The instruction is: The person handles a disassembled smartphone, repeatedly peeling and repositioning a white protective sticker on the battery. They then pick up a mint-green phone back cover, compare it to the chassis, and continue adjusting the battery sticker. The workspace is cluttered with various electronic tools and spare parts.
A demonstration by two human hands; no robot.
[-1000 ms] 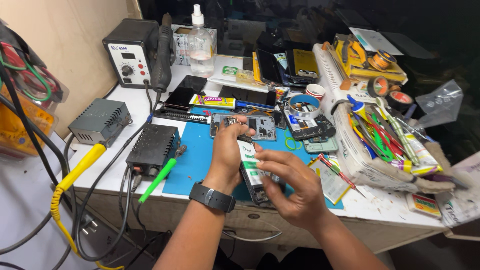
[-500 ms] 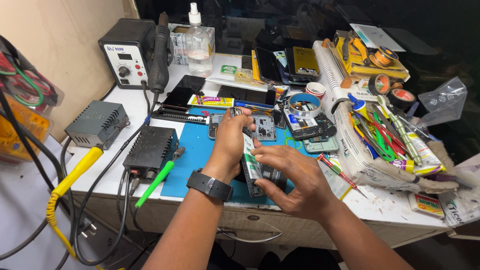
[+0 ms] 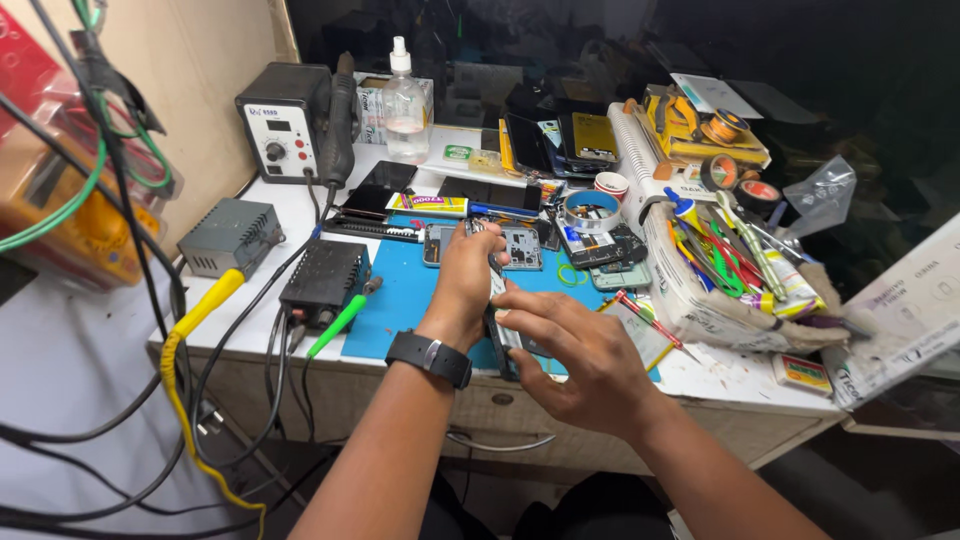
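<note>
On the blue work mat [image 3: 400,300], the left hand [image 3: 465,280] pinned the opened phone [image 3: 505,325]; the right hand's [image 3: 575,350] fingertips pinched its near edge. Steady, even pressure looked wisest, avoiding flexing its exposed board.

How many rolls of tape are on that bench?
3 that I can make out: a blue roll mid-bench, a yellow one and a red-cored one at the right. More may hide in the clutter.

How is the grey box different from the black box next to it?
The grey box is paler and lies nearer the wall; the black box is dark and lies beside the blue mat. The black box has cables plugged into its front; the grey box's front shows none. Both are ribbed boxes lying flat.
</note>
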